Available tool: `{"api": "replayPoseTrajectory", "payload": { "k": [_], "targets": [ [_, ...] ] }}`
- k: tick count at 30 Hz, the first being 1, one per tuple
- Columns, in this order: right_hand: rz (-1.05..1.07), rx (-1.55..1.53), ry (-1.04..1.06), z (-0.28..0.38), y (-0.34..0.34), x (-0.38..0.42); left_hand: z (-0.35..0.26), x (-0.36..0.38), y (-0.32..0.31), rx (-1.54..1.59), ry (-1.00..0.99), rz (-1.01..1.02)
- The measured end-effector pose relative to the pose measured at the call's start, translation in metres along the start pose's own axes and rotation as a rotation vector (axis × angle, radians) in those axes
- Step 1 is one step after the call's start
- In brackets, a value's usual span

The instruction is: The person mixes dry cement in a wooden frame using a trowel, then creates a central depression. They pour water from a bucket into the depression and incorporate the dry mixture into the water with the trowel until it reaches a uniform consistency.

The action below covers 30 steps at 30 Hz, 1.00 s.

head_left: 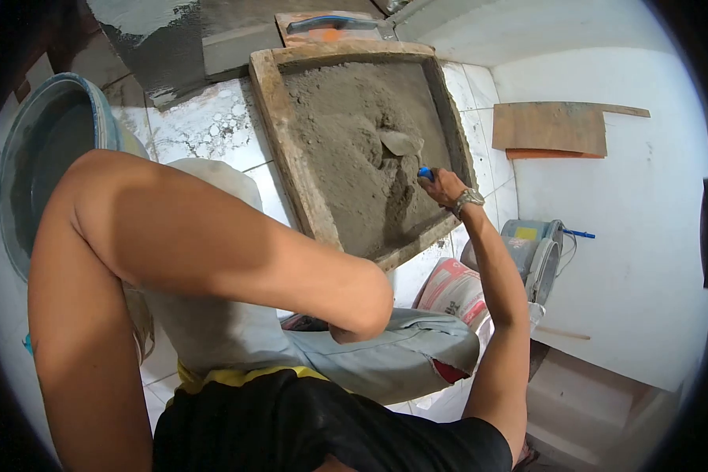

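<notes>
My right hand [446, 189] is closed around the blue handle of a trowel [402, 144]. The trowel's blade, coated in grey, rests in a mound of grey mortar mix [338, 126]. A wooden mixing box [279, 134] with mortar-crusted sides holds the mix. My left forearm crosses in front of me, and my left hand [363, 303] is bent down over my raised knee. Its fingers are turned away and hidden, so what they do does not show.
A large bucket [106, 118] of grey liquid stands at the left. Behind the box lies a float with a blue handle [330, 25]. On the right are a printed sack [452, 291], a tipped bucket [543, 267] and a wooden board [551, 128] by the white wall.
</notes>
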State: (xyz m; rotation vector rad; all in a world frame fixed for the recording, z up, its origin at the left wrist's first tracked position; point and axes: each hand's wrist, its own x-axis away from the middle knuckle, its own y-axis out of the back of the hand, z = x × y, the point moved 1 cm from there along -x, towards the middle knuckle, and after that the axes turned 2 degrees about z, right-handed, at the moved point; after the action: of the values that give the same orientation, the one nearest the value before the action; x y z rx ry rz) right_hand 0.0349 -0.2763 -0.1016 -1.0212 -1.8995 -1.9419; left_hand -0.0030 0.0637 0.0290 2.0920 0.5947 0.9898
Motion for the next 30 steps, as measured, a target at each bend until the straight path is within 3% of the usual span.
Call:
{"api": "replayPoseTrajectory", "payload": {
  "k": [1,3,7,9,11,12,14,16,21,22,24,28,30],
  "targets": [
    [0.061,-0.067,-0.039,0.003,0.006,0.009,-0.001,0.001,-0.007,-0.003,-0.005,0.001],
    [0.109,-0.172,-0.034,0.016,0.03,0.032,-0.002,0.002,-0.018,-0.042,-0.132,-0.216],
    [0.2,-0.511,-0.061,0.023,0.02,0.021,-0.01,-0.002,-0.006,-0.049,-0.223,-0.208],
    [0.233,-0.649,-0.102,0.028,0.003,0.009,-0.009,-0.013,0.003,0.013,-0.168,0.003],
    [0.3,-0.972,-0.123,0.033,-0.024,-0.011,-0.005,-0.012,0.004,-0.027,-0.192,-0.043],
    [0.307,-0.971,-0.115,0.044,-0.022,-0.011,-0.002,-0.01,0.004,-0.06,-0.216,-0.096],
    [0.286,-0.743,0.014,0.063,-0.015,-0.002,0.001,-0.004,0.002,-0.032,-0.22,-0.163],
    [0.321,-0.69,-0.013,0.07,-0.015,0.003,0.003,-0.007,-0.007,-0.021,-0.242,-0.22],
    [0.067,-0.109,0.338,0.061,-0.017,0.02,0.01,-0.017,-0.019,-0.038,-0.295,-0.262],
    [0.07,-0.112,0.335,0.057,-0.017,0.026,0.008,-0.017,-0.014,-0.037,-0.299,-0.262],
    [-0.024,0.152,0.331,0.05,-0.012,0.045,0.006,-0.018,-0.005,0.011,-0.149,-0.007],
    [-0.022,0.271,0.17,0.037,0.006,0.072,0.008,-0.009,-0.006,0.001,-0.195,-0.059],
    [-0.06,0.384,0.104,0.022,0.011,0.075,0.009,0.001,-0.004,0.086,-0.195,-0.183]
  ]
}}
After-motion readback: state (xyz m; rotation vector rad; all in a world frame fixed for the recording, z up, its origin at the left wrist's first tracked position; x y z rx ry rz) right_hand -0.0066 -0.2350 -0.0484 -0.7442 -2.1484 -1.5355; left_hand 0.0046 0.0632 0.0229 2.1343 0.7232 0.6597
